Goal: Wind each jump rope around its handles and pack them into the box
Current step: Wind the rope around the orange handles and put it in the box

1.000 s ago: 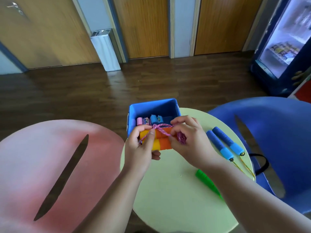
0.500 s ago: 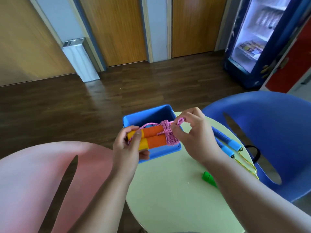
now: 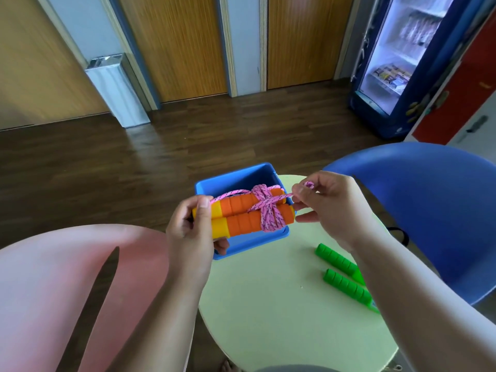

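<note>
The left hand (image 3: 192,226) grasps the orange jump-rope handles (image 3: 241,220) in its fingers over the blue box (image 3: 236,177), while the right hand (image 3: 331,208) pinches the pink rope (image 3: 267,212) tail just beside the wraps, apparently finishing the winding, with tucking and boxing likely next.

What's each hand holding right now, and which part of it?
The left hand grips the orange handles by their yellow ends; the right hand pinches the pink rope by its loose end.
</note>
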Tool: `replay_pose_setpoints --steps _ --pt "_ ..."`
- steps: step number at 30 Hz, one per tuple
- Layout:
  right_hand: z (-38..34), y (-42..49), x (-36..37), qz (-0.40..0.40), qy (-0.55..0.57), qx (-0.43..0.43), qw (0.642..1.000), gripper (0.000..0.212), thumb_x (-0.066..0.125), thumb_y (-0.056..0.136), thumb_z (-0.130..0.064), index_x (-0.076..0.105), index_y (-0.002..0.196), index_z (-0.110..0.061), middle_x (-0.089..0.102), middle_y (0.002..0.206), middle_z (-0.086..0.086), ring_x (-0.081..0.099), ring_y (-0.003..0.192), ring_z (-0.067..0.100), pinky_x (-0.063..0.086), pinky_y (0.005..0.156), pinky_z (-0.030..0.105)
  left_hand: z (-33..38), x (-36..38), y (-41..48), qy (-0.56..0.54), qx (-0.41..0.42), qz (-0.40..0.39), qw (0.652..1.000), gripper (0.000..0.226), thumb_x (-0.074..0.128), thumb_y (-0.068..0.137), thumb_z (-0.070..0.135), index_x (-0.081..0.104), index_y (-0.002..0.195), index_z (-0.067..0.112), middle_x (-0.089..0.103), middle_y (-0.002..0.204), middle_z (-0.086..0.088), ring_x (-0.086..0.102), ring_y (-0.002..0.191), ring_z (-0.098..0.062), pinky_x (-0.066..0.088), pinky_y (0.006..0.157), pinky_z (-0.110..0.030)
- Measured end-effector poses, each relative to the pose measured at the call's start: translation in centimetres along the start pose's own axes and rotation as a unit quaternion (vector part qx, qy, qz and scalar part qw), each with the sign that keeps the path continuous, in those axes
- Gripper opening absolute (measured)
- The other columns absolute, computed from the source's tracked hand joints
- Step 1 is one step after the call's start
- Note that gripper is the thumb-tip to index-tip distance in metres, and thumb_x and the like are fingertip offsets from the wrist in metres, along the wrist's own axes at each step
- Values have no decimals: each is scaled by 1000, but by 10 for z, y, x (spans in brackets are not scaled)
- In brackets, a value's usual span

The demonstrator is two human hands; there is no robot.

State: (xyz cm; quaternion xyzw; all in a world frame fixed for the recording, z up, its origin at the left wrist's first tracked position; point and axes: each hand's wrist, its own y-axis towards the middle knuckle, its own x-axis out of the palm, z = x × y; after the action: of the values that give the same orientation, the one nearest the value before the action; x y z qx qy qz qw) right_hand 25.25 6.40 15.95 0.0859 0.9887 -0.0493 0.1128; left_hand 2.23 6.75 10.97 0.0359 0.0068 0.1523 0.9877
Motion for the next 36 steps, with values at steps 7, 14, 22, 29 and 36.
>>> replay_pose_setpoints --steps 7,14,22,29,36 --pt "7 -15 8 -18 126 61 990 20 60 100 -4 71 83 -7 76 81 15 78 77 22 63 63 36 -2 -5 -5 -72 -20 -25 997 19 56 101 42 68 92 31 68 76 -1 53 42 -27 43 43 -30" --pt "8 -17 14 -36 239 99 965 15 67 92 6 72 82 -4 71 74 15 73 69 22 62 63 31 -1 -4 -8 -135 -80 -31 987 23 42 110 32 60 99 22 67 74 2 50 42 -20 39 39 -25" --pt "23 -17 8 -35 11 -97 995 20 69 93 1 74 84 -16 69 79 0 69 68 17 61 65 32 0 -4 3 -166 -275 -64 945 34 45 107 46 61 92 20 49 54 -1 45 37 -11 35 36 -18" --pt "13 -17 -5 2 -35 -215 976 46 55 89 7 61 115 -30 57 112 -5 61 102 14 55 72 37 2 -2 10 -109 -231 -69 964 31 48 107 37 65 89 18 47 56 -5 45 39 -15 34 38 -19" --pt "13 -3 0 -195 -206 -302 910 76 84 83 -39 48 148 -23 46 146 -7 43 138 5 37 109 17 4 4 8 -37 -169 -114 978 28 46 109 34 62 107 11 55 58 -11 47 37 -22 36 39 -23"
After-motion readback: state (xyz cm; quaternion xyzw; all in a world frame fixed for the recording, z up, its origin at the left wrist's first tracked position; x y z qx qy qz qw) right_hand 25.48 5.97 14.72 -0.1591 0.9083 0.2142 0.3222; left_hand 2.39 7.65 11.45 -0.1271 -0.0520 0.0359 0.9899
